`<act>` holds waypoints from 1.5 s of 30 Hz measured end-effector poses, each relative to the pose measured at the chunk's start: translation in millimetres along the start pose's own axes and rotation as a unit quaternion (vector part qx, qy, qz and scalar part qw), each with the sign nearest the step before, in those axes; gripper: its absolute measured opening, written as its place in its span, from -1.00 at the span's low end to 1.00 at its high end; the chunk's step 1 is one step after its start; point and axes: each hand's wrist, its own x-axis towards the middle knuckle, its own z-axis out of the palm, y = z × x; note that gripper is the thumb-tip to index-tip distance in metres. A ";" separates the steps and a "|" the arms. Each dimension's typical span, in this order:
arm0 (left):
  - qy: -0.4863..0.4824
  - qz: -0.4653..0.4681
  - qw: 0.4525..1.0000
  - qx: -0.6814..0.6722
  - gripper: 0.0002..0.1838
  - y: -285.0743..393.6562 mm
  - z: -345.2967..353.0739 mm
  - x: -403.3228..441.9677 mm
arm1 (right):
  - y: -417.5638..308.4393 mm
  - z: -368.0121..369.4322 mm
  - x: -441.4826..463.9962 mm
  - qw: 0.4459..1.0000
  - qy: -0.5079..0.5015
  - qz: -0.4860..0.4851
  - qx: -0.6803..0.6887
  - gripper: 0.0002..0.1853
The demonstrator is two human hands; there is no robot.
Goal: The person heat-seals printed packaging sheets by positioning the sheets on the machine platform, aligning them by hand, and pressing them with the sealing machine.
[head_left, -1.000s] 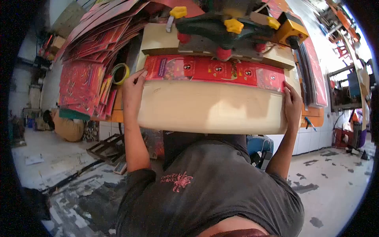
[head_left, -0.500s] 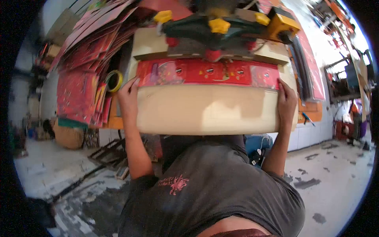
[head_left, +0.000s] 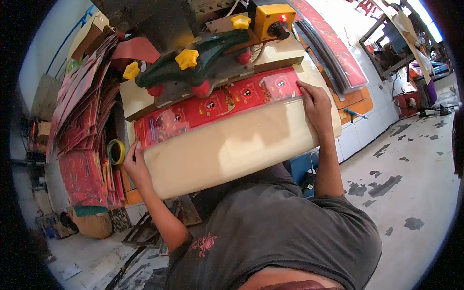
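Note:
A long red printed plastic sheet [head_left: 212, 107] lies across a cream padded work surface [head_left: 227, 142], its far edge under or close against a pressing head. My left hand [head_left: 137, 166] is closed at the sheet's left end, thumb and fingers together on its corner. At the opposite end, my right hand [head_left: 316, 104] pinches the right corner. Just beyond the sheet stands the dark green machine head [head_left: 193, 65] with yellow star knobs [head_left: 187, 59] and red round feet [head_left: 200, 89]. Whether the head touches the sheet is hard to make out.
Left of the machine rises a heap of red printed sheets [head_left: 82, 121], with a roll of yellow tape [head_left: 116, 152] beside it. A yellow control box [head_left: 274, 23] shows a red light. Stacked red strips [head_left: 340, 53] lie at the right, near a blue pen [head_left: 355, 113].
The camera view has tilted, so the machine and work surface now appear slanted, lower at the left. Both hands stay at the two ends of the red sheet.

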 end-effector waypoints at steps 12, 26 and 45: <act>0.001 0.023 1.000 -0.015 -0.61 -1.1 0.7 -0.6 | -3.6 1.3 -0.6 1.000 0.012 0.004 0.015 -0.75; 0.003 0.017 1.000 -0.009 -0.59 3.6 1.4 -1.6 | -6.0 -0.6 -0.5 1.000 0.010 0.006 0.023 -0.75; 0.010 0.016 1.000 -0.006 -0.56 1.3 0.9 -1.5 | -5.3 -1.8 -0.1 1.000 0.006 -0.010 0.003 -0.74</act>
